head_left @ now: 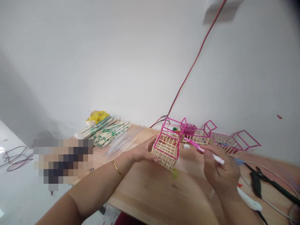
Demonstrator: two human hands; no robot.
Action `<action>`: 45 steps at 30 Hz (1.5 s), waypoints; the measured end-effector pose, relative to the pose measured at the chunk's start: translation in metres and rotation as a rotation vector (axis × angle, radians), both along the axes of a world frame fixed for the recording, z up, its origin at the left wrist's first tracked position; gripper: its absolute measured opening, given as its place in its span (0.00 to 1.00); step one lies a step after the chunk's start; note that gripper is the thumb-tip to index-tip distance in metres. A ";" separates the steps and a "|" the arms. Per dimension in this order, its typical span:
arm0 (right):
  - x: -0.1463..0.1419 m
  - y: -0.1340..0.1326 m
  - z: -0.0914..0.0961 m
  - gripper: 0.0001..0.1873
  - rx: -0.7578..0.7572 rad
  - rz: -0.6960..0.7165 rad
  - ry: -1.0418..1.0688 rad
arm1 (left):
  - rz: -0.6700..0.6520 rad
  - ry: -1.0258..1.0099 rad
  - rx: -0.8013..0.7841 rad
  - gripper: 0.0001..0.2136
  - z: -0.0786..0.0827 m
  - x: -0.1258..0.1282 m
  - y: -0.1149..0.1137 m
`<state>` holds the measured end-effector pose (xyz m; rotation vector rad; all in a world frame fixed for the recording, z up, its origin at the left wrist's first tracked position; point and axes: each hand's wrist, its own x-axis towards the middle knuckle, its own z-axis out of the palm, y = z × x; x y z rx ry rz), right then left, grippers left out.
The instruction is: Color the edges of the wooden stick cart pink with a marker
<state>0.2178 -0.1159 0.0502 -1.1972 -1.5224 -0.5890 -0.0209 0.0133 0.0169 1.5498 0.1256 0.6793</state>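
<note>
My left hand grips the side of a small house-like model made of thin wooden sticks, holding it tilted over the table. Several upper edges of the model are pink, while its lower lattice is bare wood. A yellow-green piece shows at its bottom corner. In my right hand is a white-handled brush, its front part pink, pinched between thumb and fingers. The brush's tip points at the model's right side; whether it touches cannot be made out. Behind them stands a tub of pink paint.
More pink-edged stick models line the wall at right. A white round lid lies near the tub. Bundled sticks and a yellow bag sit at back left. A white corded tool and black cables lie at right.
</note>
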 end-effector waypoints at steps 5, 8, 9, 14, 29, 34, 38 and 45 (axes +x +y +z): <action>-0.002 -0.001 -0.002 0.11 -0.084 0.085 0.141 | -0.030 -0.008 -0.084 0.52 0.000 -0.001 0.000; -0.003 0.000 -0.002 0.12 -0.100 0.083 0.171 | -0.030 -0.013 -0.073 0.52 0.000 -0.002 0.000; -0.003 0.000 -0.002 0.12 -0.110 0.075 0.178 | -0.034 -0.009 -0.061 0.51 0.000 -0.002 0.000; 0.000 0.001 -0.001 0.14 -0.156 0.076 0.148 | -0.040 -0.013 -0.012 0.51 0.003 -0.003 0.000; 0.001 0.001 -0.001 0.09 -0.130 0.086 -0.001 | 0.013 0.050 0.192 0.55 -0.001 -0.006 0.009; -0.002 0.005 0.002 0.07 -0.089 0.117 -0.154 | 0.110 0.101 0.314 0.57 -0.008 -0.006 0.013; -0.004 0.004 0.003 0.07 -0.070 0.088 -0.174 | 0.153 0.156 0.389 0.58 -0.008 -0.006 0.012; -0.003 0.005 -0.003 0.08 -0.112 0.183 -0.144 | 0.157 0.218 0.427 0.61 -0.005 -0.004 0.006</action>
